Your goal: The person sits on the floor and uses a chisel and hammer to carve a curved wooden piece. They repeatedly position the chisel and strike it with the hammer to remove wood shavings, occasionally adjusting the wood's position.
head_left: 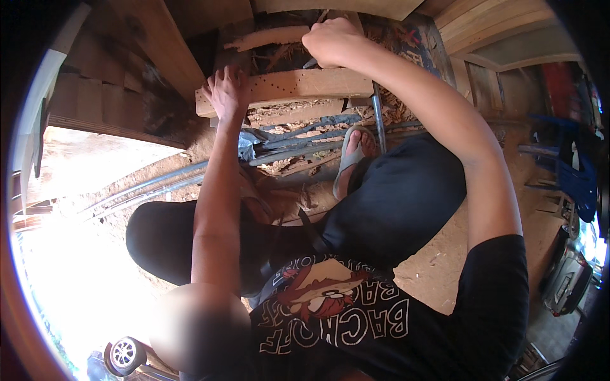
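A pale wooden beam, dotted with small dark holes, lies crosswise in front of me. My left hand is closed over its left end, fingers bent across the far edge. Above the beam's right half, my right hand makes a fist around a slim tool. Only its grey pointed tip shows below the fist, close to the beam's far edge. The fingers hide most of the tool, so its exact kind is unclear. A metal leg or pipe stands under the beam's right end.
Wood shavings and a rough wood strip lie beyond the beam. Long metal pipes run along the ground at left. My sandalled foot is just below the beam. Planks stand at upper right, a blue chair at far right.
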Demonstrator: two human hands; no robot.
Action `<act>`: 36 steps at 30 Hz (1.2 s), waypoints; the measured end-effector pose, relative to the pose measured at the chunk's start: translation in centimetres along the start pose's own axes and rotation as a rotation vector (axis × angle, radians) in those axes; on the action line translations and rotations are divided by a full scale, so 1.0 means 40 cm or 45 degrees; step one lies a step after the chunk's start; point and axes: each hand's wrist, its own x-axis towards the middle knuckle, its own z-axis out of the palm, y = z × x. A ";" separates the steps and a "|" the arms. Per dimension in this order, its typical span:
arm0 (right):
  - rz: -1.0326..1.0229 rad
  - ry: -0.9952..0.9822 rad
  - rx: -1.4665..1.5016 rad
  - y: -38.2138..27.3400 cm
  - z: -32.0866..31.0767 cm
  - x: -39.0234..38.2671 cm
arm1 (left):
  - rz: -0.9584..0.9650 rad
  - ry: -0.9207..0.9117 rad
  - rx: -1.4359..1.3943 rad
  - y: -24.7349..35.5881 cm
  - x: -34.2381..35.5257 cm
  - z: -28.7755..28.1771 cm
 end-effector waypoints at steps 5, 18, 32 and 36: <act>-0.045 0.083 0.008 0.012 0.023 -0.029 | 0.087 0.145 0.302 -0.026 -0.066 0.043; -0.016 0.013 0.075 0.015 0.031 -0.034 | 0.001 0.061 0.327 -0.023 -0.062 0.054; -0.090 0.164 0.099 0.033 0.048 -0.039 | -0.026 0.005 0.325 -0.024 -0.058 0.055; -0.071 0.107 0.104 0.029 0.042 -0.041 | -0.029 -0.010 0.286 -0.024 -0.059 0.052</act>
